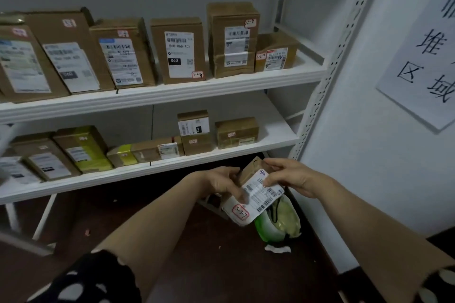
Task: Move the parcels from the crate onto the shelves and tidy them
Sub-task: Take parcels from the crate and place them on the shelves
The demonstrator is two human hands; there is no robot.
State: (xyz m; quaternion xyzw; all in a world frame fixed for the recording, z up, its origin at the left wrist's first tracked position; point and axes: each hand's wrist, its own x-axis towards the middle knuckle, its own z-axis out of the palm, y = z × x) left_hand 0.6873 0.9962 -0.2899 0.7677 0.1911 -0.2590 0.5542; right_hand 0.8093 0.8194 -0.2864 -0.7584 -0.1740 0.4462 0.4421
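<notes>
Presently, the parcel (258,193), a small cardboard box with a white barcoded label, is held in the air just in front of and below the front edge of the lower shelf (273,141), toward that shelf's right end, and touches no board. The left grip (219,181) is curled round the parcel's left side, with one blurred digit lying across the label. The right grip (293,176) pinches the parcel's upper right edge between thumb and fingertips. Both grips are thus closed on the one parcel. It is tilted, label toward the camera, and a red-bordered sticker (241,213) handwritten 3-3-7 sits at its lower left corner. On the lower shelf a row of cardboard boxes runs from the left end toward the right. It includes a yellow-taped box (83,147) at left of centre, a small labelled box (193,122) stacked on another, and a squat box (236,131) just beside that pair. The right end of the board is bare. Above the lower shelf, the upper shelf (283,76) carries taller labelled boxes standing upright side by side. Below the lower shelf's right end, a green-and-white bag (278,222) lies on the dark floor (197,265). Right of and above the lower shelf, a paper notice (423,56) hangs on the white wall.
</notes>
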